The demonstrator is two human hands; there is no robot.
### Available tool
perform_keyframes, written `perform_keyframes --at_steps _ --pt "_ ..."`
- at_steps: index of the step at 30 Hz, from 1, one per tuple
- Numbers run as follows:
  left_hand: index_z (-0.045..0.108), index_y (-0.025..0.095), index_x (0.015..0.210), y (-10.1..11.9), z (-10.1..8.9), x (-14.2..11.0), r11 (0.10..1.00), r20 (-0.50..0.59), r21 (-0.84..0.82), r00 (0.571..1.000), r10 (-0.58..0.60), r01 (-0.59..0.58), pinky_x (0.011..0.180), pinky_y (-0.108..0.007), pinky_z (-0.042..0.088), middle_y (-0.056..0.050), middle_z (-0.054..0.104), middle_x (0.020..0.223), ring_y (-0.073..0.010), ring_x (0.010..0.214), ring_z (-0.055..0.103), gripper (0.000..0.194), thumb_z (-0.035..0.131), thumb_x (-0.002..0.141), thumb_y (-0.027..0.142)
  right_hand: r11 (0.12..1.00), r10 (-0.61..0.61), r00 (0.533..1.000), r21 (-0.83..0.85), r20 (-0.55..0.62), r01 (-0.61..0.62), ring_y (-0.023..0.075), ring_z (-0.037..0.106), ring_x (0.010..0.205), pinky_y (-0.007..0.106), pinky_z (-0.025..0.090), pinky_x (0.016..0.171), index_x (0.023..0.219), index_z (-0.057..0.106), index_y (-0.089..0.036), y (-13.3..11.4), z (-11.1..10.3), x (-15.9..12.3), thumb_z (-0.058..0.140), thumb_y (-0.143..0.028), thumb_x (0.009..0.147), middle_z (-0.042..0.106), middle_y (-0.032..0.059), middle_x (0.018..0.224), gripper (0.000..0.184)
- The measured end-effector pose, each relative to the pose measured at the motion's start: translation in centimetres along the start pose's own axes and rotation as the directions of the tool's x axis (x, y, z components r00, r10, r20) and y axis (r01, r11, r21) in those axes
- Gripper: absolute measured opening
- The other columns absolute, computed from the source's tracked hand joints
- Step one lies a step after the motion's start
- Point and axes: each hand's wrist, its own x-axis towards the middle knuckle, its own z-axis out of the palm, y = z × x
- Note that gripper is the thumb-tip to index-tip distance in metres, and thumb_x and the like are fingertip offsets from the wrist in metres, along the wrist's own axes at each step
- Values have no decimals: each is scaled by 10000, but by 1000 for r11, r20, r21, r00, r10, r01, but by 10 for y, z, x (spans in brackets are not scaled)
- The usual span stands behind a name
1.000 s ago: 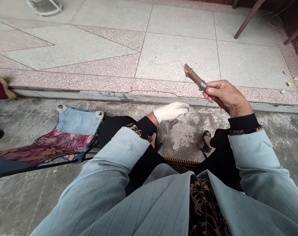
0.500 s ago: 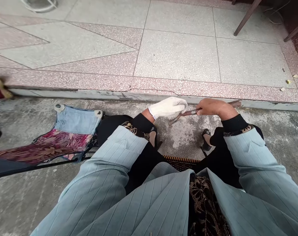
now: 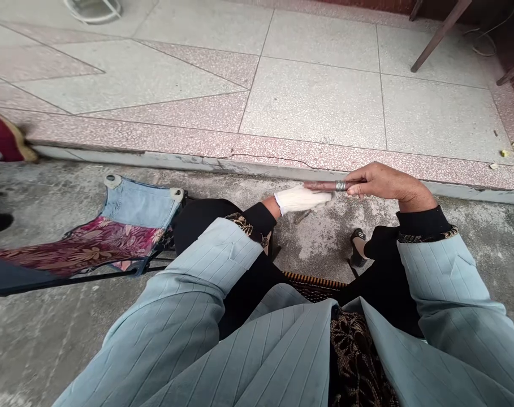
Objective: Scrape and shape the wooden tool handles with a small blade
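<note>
My right hand [image 3: 386, 182] is bare and closed on one end of a brown wooden stick [image 3: 320, 185], which looks like a tool handle. Silvery wire [image 3: 340, 185] is wound round the stick just beside my fingers. The stick's blunt end points left, over the back of my left hand [image 3: 303, 199], which wears a white knitted glove. My left fingers are drawn together under the stick, and their tips are blurred. A thin greyish-brown piece [image 3: 302, 216] shows below the glove; whether my left hand holds it is unclear.
A low step [image 3: 189, 161] with a terrazzo top runs across in front of me. On my left stands a folding chair [image 3: 133, 203] of denim and floral cloth. A red shoe [image 3: 4, 138] rests at far left. Wooden furniture legs [image 3: 439, 39] stand at top right.
The stick has turned round in my right hand: its blunt end stuck out to the right and now points left. My gloved left hand has moved slightly right, beneath the stick. The view has shifted a little.
</note>
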Motion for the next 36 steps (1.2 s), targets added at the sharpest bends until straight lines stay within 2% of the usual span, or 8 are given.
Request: perform_keyframes --at_steps 5,8,12,15,21,27,32,36 --pt "637 176 834 7 15 -3 993 95 -27 989 -113 116 557 -278 428 -30 597 654 -130 552 513 294 504 966 403 914 213 932 -279 -293 -296 203 593 803 324 382 714 1048 787 -145 3 13 17 605 -352 962 712 91 902 288" --pt "653 172 819 15 10 -3 993 100 69 990 -104 97 569 -275 410 -38 625 680 -130 566 520 276 516 945 377 768 308 913 -497 -267 -404 267 639 895 358 392 729 1113 782 -92 2 27 31 582 -328 999 745 193 1053 330" --pt "674 165 793 19 -5 -3 977 70 211 997 -22 7 616 -269 397 -39 653 711 -130 619 522 248 577 911 361 839 345 913 -508 219 -195 214 622 749 337 397 671 904 786 -124 -5 36 30 649 -235 933 733 123 862 178" --pt "675 173 808 14 -9 -4 989 83 146 997 0 -12 613 -260 412 -39 665 730 -127 627 531 233 620 909 376 996 71 820 -85 568 -27 148 577 666 292 420 672 814 757 -170 -7 25 15 659 -281 912 657 11 714 178" --pt "643 158 912 0 8 -1 977 136 -199 989 -50 77 596 -239 448 -6 603 709 -104 592 524 279 529 994 400 981 6 999 194 48 -15 135 540 654 286 408 652 976 761 -180 3 -5 -6 674 -458 891 640 -5 723 303" --pt "664 158 863 15 16 -4 989 246 -92 965 -90 115 553 -231 391 -6 592 674 -95 554 478 226 543 954 326 868 299 893 -293 -336 -401 233 644 854 336 422 742 1083 797 -129 13 5 17 615 -337 956 743 117 936 304" --pt "679 139 870 30 9 -9 992 180 15 975 -127 127 628 -231 421 -21 655 753 -97 612 529 241 531 933 319 670 422 883 -585 -206 -457 297 675 948 368 430 735 1150 786 -82 16 18 31 566 -317 1006 754 203 1085 352" --pt "673 140 871 31 -3 -10 993 72 71 992 -101 96 660 -247 434 -30 682 812 -105 633 545 290 507 943 367 724 475 868 -625 145 -292 231 637 786 348 383 662 999 815 -103 6 24 24 629 -258 950 752 148 935 247"
